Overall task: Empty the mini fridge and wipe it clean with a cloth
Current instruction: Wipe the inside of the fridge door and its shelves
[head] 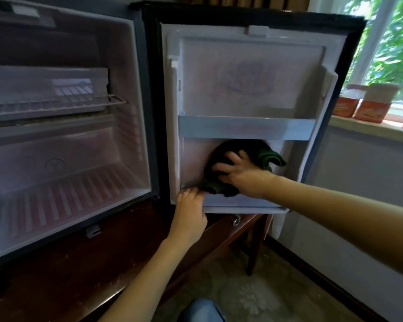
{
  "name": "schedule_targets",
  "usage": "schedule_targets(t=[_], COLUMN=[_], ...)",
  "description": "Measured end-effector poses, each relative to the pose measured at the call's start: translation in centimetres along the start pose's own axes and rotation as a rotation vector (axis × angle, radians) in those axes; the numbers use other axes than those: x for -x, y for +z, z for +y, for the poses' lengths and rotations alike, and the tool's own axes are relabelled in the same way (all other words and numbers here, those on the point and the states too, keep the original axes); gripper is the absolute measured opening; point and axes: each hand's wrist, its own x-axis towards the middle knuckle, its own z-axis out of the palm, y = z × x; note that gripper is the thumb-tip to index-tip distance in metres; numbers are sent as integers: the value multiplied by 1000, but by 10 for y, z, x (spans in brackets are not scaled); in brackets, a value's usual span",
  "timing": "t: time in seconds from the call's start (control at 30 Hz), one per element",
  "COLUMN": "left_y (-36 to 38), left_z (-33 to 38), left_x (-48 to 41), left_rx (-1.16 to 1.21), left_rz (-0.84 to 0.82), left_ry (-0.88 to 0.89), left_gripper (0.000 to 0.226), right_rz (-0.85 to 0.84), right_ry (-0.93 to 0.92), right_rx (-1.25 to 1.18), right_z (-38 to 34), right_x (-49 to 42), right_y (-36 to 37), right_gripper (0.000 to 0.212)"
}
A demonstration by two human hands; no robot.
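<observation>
The mini fridge (68, 147) stands open on a dark wooden table, and nothing lies on the wire shelf (56, 105) or the floor inside. Its door (251, 77) is swung open to the right, inner side facing me. My right hand (240, 174) presses a dark green cloth (221, 159) with spread fingers against the lower door panel, under the door shelf rail (244, 127). My left hand (190, 210) grips the lower left corner of the door's bottom shelf, its fingers curled over the edge beside the cloth.
Orange and white packages (370, 105) stand on the windowsill at the right. The dark wooden table (56, 275) carries the fridge. A patterned floor (254, 287) lies below the door. My knee in blue jeans (200, 310) shows at the bottom.
</observation>
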Motion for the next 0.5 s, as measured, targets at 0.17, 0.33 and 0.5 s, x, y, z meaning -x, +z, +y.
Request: schedule_targets(t=[0.17,0.33,0.5], left_y=[-4,-2,0], left_z=[0,-1,-2], left_x=[0,1,2], left_rx=[16,41,20], left_rz=[-9,-17,-10], left_ry=[44,14,-13], left_gripper=[51,50,42], right_rz=[-193,-131,-167], right_ry=[156,489,303], right_rx=[83,-40,-88], right_z=[19,2,-20], right_x=[58,48,-18], right_y=[-2,-14,-22], right_gripper=[46,58,42])
